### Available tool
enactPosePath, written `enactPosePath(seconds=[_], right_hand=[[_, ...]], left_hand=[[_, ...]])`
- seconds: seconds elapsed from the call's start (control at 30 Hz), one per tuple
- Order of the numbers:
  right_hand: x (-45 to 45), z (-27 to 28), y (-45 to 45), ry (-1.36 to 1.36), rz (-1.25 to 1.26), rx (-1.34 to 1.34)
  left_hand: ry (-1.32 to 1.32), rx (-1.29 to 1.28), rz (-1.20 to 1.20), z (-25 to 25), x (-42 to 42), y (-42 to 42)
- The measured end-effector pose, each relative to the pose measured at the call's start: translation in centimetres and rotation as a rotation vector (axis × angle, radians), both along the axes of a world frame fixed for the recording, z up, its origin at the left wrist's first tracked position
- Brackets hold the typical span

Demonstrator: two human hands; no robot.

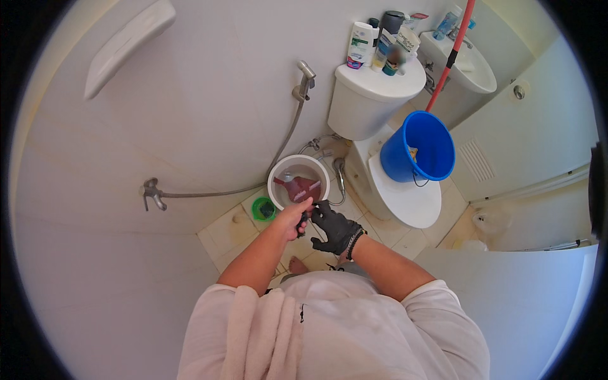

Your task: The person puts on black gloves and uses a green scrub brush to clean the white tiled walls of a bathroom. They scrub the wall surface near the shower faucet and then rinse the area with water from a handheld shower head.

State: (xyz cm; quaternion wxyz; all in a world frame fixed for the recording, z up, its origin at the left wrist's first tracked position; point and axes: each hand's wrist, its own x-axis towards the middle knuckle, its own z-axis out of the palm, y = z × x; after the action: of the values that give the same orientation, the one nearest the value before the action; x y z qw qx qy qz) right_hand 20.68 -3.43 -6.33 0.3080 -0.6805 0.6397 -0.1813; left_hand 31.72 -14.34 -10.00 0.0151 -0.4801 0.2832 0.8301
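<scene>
My left hand (293,222) is bare and closed around a crumpled black glove (301,225); part of the glove hides in the palm. My right hand (336,231) wears a black glove and a dark bracelet (356,241) at the wrist. Its thumb is spread from the fingers, and its fingertips meet or nearly meet those of my left hand. Just beyond both hands stands a white pail (271,189) on the floor, with a dark red cloth-like item (304,187) inside. A small green container (259,213) with something dark in it sits left of the pail.
At right, a blue bucket (393,159) rests on the closed toilet lid (413,204). Bottles (361,45) crowd the tank top. A red pole (446,71) leans by the washbasin (479,76). A bidet hose (213,194) runs along the wall to the tap (153,192).
</scene>
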Motion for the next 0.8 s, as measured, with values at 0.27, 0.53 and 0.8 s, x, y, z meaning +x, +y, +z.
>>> enactPosePath(seconds=[0.27, 0.53, 0.8], right_hand=[[0.9, 2.2, -0.1, 0.072, -0.011, 0.271], [1.7, 1.4, 0.7, 0.078, 0.174, 0.124], [1.8, 0.3, 1.3, 0.037, 0.097, -0.229]], left_hand=[[-0.004, -0.527, -0.022, -2.0, -1.1, 0.9], [-0.269, -1.147, -0.272, -3.4, -0.3, 0.4], [-0.051, -0.893, -0.461, -1.0, 0.7, 2.6]])
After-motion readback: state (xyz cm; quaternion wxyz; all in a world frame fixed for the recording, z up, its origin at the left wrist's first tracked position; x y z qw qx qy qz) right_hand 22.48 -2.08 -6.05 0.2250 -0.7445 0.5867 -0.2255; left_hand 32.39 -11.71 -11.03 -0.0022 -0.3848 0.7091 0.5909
